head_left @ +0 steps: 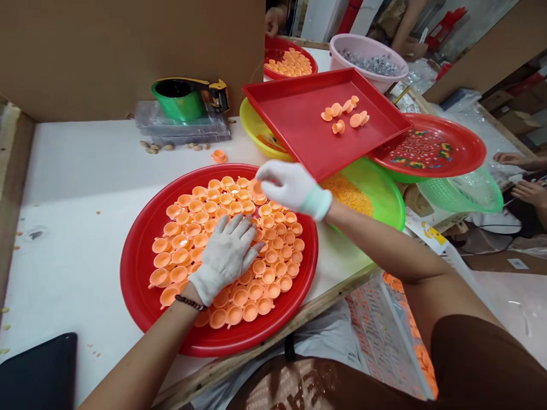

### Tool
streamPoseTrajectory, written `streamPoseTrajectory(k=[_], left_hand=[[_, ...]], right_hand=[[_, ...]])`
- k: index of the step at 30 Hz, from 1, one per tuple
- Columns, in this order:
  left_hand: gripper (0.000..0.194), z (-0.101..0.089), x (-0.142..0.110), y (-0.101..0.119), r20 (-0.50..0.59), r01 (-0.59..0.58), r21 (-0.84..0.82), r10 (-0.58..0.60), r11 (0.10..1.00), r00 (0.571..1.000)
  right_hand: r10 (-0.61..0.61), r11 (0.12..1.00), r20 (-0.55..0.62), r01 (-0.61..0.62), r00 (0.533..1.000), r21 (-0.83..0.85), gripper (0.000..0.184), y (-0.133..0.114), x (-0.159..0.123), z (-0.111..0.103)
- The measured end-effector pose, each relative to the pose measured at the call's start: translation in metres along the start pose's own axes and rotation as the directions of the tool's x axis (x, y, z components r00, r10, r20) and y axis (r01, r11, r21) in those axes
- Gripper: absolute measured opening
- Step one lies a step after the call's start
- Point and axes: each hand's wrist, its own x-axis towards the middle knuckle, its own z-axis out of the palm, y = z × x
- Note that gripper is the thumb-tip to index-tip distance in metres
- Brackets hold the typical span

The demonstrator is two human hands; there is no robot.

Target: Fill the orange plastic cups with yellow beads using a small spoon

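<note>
A white-topped wooden desk (77, 176) carries the work, with a flat black object (40, 370) at its near left corner. Close to the person, a large, round, red plastic tray (137, 302) holds many small, shallow, light-orange plastic cups (162, 260), packed side by side and mostly mouth-up. The white-gloved left hand (226, 256) lies palm down on them, its grip loose and spread. The white-gloved, mint-cuffed right hand (286, 185) has a narrow grip, pinching a single orange cup (256, 189) over the tray's far side. The step in hand seems to be placing or lifting cups singly, though which I cannot tell; the next move calls for a light pinch that leaves neighbouring pieces undisturbed. Beyond the tray sit a loose orange cup (219, 156), a rectangular red plastic tray (290, 114) bearing a few orange pieces (338, 127) and, farther off, a round pink plastic basin (334, 51).
</note>
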Motion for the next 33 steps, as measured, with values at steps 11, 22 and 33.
streamPoseTrajectory(k=[11,22,33], left_hand=[[0.028,0.004,-0.003,0.004,-0.021,0.004,0.017,-0.003,1.0,1.0],[0.034,0.006,-0.004,0.004,-0.127,-0.009,0.028,0.013,1.0,0.992],[0.029,0.012,-0.006,0.0,-0.171,0.008,-0.045,-0.015,0.999,0.985]], right_hand=[[0.132,0.938,0.279,-0.029,0.951,-0.346,0.029,0.003,0.002,0.052],[0.068,0.861,0.518,0.212,0.853,-0.462,0.029,-0.027,0.031,0.046],[0.023,0.928,0.472,0.157,0.881,-0.339,0.031,0.007,0.014,0.051]])
